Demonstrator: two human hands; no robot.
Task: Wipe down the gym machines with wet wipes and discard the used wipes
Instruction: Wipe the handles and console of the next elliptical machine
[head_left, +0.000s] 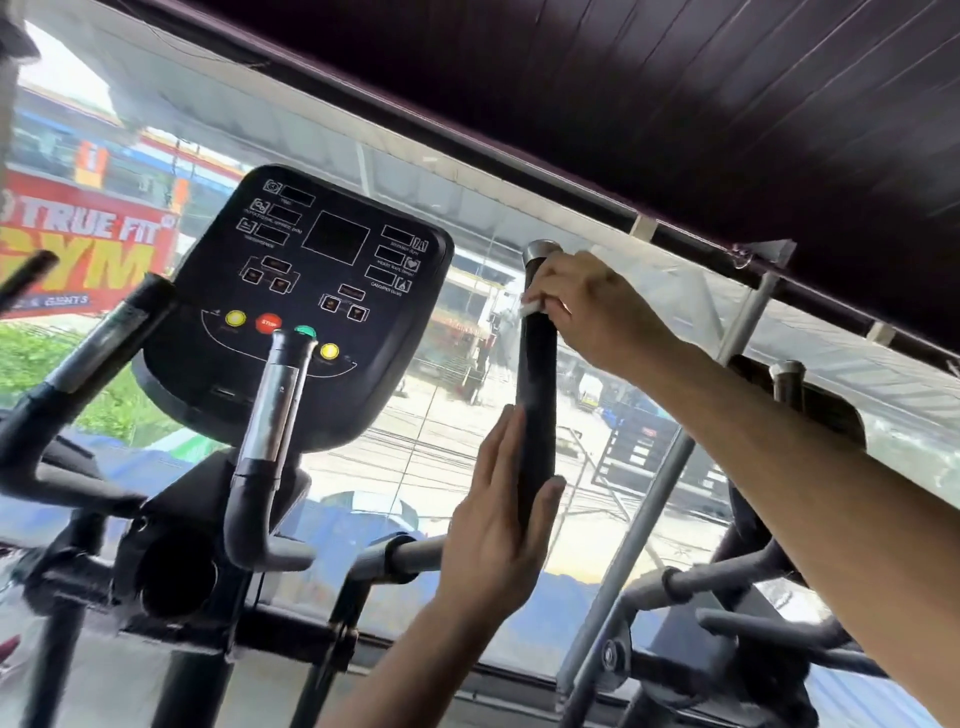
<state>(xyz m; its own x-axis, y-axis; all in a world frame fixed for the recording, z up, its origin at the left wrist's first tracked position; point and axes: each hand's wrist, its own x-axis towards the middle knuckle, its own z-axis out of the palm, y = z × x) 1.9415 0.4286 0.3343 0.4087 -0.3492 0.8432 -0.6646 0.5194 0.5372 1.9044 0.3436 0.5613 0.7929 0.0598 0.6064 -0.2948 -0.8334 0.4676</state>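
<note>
The right hand (587, 312) reaches up and across from the lower right, its forearm stretched long and bare, and its fingers (558, 306) curl round the upper part of an upright black handle (537, 405) of the gym machine, just below the handle's silver end cap (540, 252). A small white wet wipe (532, 307) shows at the edge of that grip, pinched between the curled fingers and the foam of the handle, most of it hidden under the hand. The left hand (493, 525) comes up from the bottom of the view on a raised forearm and rests against the lower part of the same handle: its four fingers lie straight and pressed together along the handle's left side, while the thumb (545, 506) crosses to the handle's right side near its bottom end. To the left stands the machine's black console (311, 291) with yellow, red and green buttons, and a second, chrome-topped handle (275, 405) rises in front of it. Behind everything is a large window (467, 415) looking out on a street.
</note>
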